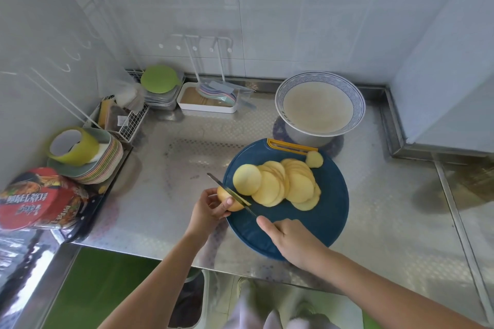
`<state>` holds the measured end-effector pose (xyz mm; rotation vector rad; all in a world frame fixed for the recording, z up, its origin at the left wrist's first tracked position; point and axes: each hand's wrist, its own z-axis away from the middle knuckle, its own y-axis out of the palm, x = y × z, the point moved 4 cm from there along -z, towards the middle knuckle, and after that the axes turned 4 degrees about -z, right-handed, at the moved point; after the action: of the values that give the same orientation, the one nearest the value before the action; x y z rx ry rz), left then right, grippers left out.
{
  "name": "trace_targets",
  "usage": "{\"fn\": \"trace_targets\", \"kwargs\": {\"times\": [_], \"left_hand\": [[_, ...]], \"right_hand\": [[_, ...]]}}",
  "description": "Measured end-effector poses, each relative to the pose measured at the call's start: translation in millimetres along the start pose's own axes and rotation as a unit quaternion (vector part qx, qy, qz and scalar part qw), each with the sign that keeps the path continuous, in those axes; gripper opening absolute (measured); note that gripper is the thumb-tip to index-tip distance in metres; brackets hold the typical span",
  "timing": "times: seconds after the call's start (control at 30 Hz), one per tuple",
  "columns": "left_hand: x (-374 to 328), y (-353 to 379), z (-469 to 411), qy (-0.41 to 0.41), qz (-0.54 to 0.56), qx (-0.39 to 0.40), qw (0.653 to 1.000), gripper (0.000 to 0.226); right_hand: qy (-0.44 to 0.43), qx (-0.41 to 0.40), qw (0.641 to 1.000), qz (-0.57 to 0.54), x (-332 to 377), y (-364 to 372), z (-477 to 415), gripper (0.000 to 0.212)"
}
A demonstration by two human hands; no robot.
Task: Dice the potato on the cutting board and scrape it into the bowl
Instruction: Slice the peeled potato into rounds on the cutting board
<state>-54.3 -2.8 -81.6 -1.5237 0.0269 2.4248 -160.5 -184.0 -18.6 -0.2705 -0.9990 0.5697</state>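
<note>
At the centre of the frame, on the round dark blue plastic cutting board, the left hand pinches the uncut yellow potato end at the board's left edge. The right hand, lower centre, grips the handle of a slim steel knife whose blade rests across that piece. A fan of pale round potato slices lies overlapping on the middle of the board, and the white bowl with a blue patterned rim, holding cloudy liquid, stands just beyond the board in the upper right on the embossed steel tabletop.
</note>
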Motion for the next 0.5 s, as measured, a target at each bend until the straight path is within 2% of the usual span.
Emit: {"fn": "trace_targets", "kwargs": {"times": [0.17,0.33,0.4,0.5], "left_hand": [[2.7,-1.4,-1.3,0.015,-0.021,0.005,1.000,0.056],[5.9,-5.1,-1.6,0.010,-0.043,-0.002,0.999,0.099],[5.0,-4.9,-0.9,0.008,-0.053,0.004,0.999,0.089],[-0.7,-3.5,1.5,0.006,-0.068,0.002,0.998,0.058]], "right_hand": [[-0.017,0.015,0.999,0.033,2.4,-1.4,1.5,0.064],[-0.031,0.022,0.997,0.062,5.2,-4.1,0.7,0.064],[-0.030,0.025,0.997,0.064,5.5,-3.1,0.4,0.064],[-0.025,0.029,0.997,0.062,5.9,-1.1,0.3,0.064]]}}
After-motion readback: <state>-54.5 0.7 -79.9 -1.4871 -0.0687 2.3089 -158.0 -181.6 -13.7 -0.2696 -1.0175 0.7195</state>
